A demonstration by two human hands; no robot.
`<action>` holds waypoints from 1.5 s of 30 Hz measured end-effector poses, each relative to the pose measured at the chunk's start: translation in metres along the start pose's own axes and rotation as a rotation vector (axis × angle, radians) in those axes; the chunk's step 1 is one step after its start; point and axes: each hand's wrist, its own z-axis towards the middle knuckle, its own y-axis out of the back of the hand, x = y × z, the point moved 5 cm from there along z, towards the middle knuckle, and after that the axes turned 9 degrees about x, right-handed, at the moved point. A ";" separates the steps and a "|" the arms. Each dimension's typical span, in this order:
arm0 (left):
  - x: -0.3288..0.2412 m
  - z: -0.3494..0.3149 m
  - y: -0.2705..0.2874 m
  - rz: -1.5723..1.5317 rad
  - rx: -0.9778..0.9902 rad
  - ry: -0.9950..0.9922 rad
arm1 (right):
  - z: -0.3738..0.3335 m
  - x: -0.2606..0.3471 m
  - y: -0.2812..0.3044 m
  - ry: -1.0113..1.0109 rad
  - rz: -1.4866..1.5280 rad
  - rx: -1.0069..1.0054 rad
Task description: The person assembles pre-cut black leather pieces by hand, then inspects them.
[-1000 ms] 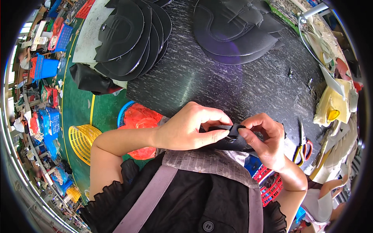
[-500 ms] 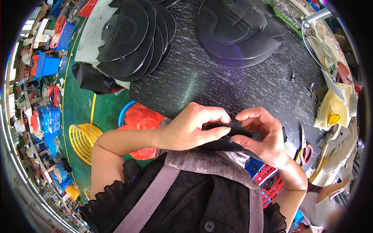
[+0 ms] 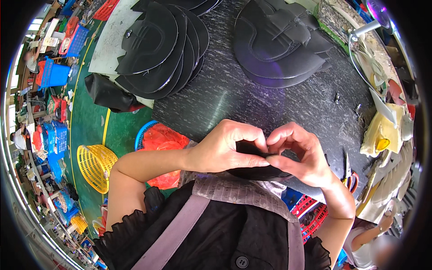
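Close to my body, at the table's near edge, both hands hold a black leather-like piece (image 3: 256,173). My left hand (image 3: 227,146) pinches it from the left with thumb and curled fingers. On the other side my right hand (image 3: 302,155) grips it the same way, and the fingertips of both hands meet over its middle. Much of the piece is hidden behind the fingers. Beyond them, on the dark streaked table (image 3: 193,112), lie a fanned stack of black curved panels (image 3: 150,42) at left and another stack of stitched black panels (image 3: 270,49) at right.
Scissors (image 3: 350,179) lie at the table's right side, near a yellowish block (image 3: 384,130) and a metal-armed stand (image 3: 364,29). Below left are a yellow basket (image 3: 95,166) and red plastic (image 3: 164,141) in a blue-rimmed basket. A red basket (image 3: 310,218) sits under my right forearm.
My hands have drawn together, so their fingertips now touch over the black piece, where a gap showed before. The whole view has shifted slightly.
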 end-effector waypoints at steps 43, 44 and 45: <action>0.009 0.109 0.107 1.032 -0.209 0.030 | -0.114 0.006 0.073 -0.133 -0.712 -0.725; 0.007 0.110 0.110 1.034 -0.218 0.027 | -0.102 0.007 0.077 -0.102 -0.690 -0.689; 0.006 0.111 0.110 0.944 -0.220 -0.034 | -0.091 0.007 0.081 -0.074 -0.665 -0.652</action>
